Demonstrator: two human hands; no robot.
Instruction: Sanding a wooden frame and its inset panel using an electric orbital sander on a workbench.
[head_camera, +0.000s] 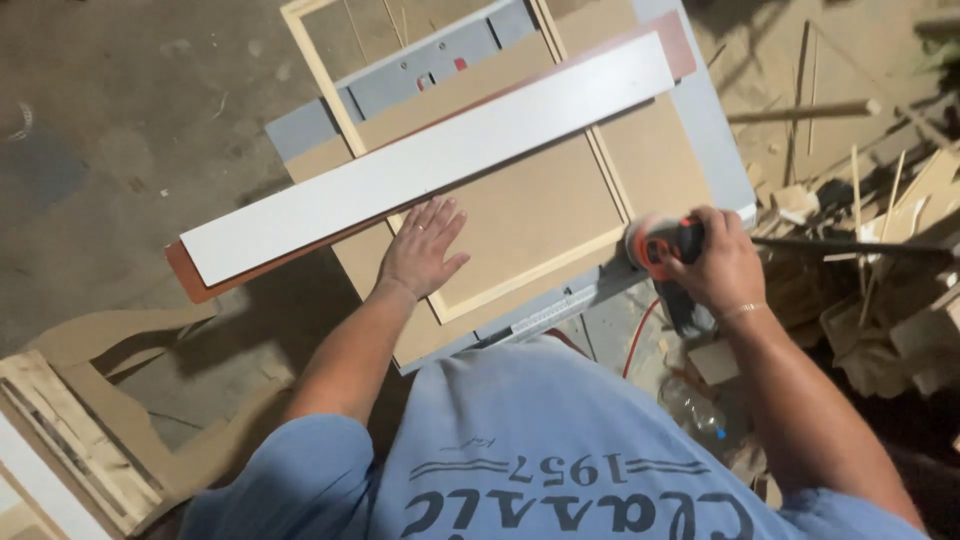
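The person's right hand (715, 262) is covering most of the orange and black handheld power sander (662, 243), whose round pad is blurring at the panel's corner so its surface detail is not showing. The long white laminated board (430, 160) is hiding a diagonal strip of the pale brown framed fibreboard panel (530, 215) and most of the reddish-brown board (195, 285) lying under it, while the panel is concealing much of the grey metal work table (715, 130). The top edge is cutting off the panel's far end, and the pile of wooden offcuts (880, 230) is running out past the right edge.
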